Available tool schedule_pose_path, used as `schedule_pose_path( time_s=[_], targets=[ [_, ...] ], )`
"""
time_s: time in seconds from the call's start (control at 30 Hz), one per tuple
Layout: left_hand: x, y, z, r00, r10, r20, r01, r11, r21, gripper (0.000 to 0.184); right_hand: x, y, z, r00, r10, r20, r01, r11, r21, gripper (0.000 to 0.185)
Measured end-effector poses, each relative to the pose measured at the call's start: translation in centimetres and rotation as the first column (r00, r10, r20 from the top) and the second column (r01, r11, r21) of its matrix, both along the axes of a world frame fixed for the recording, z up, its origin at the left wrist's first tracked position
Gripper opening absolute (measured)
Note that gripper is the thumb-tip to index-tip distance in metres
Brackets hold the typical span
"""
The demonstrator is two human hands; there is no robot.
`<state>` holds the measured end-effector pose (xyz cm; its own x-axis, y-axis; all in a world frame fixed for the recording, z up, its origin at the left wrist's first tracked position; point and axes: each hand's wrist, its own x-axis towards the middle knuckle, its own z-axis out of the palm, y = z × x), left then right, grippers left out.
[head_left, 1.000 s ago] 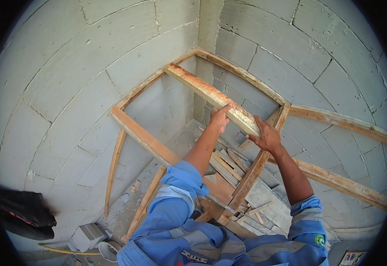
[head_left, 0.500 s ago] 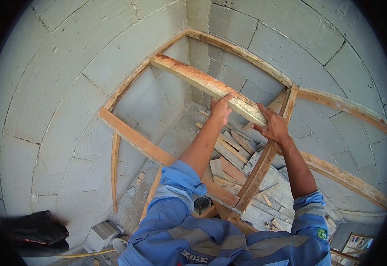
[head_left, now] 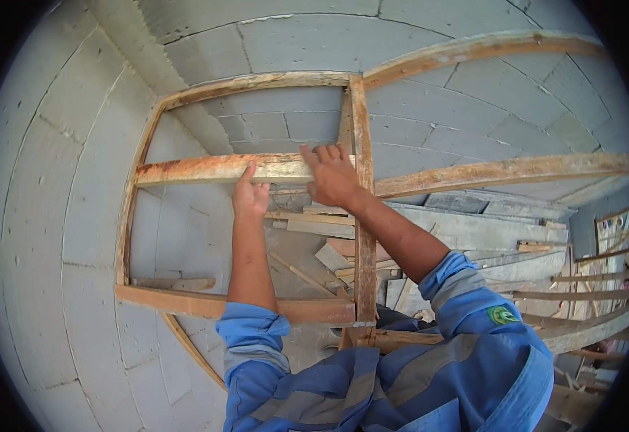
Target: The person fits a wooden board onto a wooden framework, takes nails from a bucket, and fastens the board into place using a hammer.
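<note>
A rough wooden beam (head_left: pixel 206 168), stained reddish on its left part, lies across a wooden frame (head_left: pixel 235 306) in front of me. Its left end meets the side rail, and its right end reaches the middle rail (head_left: pixel 365 237). My left hand (head_left: pixel 250 194) holds the beam near its middle from the near side, thumb up against its face. Close to the right end, my right hand (head_left: pixel 335 176) grips the beam, with its fingers over the top and its thumb below. Part of the beam is hidden behind the right hand.
Grey block walls (head_left: pixel 286 43) stand behind and to the left. Longer wooden rails (head_left: pixel 501 173) run off to the right. Below the frame, loose planks and offcuts (head_left: pixel 322 227) lie on the floor, with larger boards (head_left: pixel 473 227) farther right.
My view has turned, so the frame now appears more level. The beam's right end is now against the middle rail. My right hand has shifted so its fingers lie over the beam's top.
</note>
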<state>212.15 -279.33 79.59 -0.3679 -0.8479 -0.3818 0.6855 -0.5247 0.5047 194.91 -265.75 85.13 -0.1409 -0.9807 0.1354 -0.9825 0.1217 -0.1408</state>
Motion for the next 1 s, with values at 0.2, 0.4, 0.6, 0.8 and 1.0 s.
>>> schedule_pose_path(
  time_s=[0.2, 0.4, 0.6, 0.8, 1.0],
  targets=[
    [0.0, -0.4, -0.3, 0.996, -0.001, 0.088, 0.0, 1.0, 0.01, 0.056, 1.3, -0.1, -1.4, 0.998, -0.059, -0.033, 0.054, 0.992, -0.117, 0.094],
    [-0.1, 0.0, 0.4, 0.994, 0.016, 0.107, -0.016, 1.0, 0.006, 0.054, 1.2, 0.2, -1.1, 0.998, -0.048, 0.047, 0.055, 0.988, -0.145, 0.09],
    [-0.2, 0.0, -0.1, 0.999, -0.037, 0.013, 0.036, 0.999, 0.021, 0.057, 1.1, 0.2, -1.0, 0.998, -0.04, 0.047, 0.048, 0.984, -0.173, 0.087],
    [-0.4, 0.1, -1.1, 0.993, 0.008, 0.118, -0.016, 0.998, 0.068, 0.06, 1.4, 0.0, -0.5, 0.993, -0.036, 0.115, 0.057, 0.981, -0.185, 0.079],
    [-0.7, 0.4, -0.7, 0.989, 0.02, 0.144, -0.035, 0.994, 0.102, 0.054, 1.3, 0.1, -0.8, 0.993, -0.053, 0.107, 0.072, 0.98, -0.183, 0.078]
  ],
)
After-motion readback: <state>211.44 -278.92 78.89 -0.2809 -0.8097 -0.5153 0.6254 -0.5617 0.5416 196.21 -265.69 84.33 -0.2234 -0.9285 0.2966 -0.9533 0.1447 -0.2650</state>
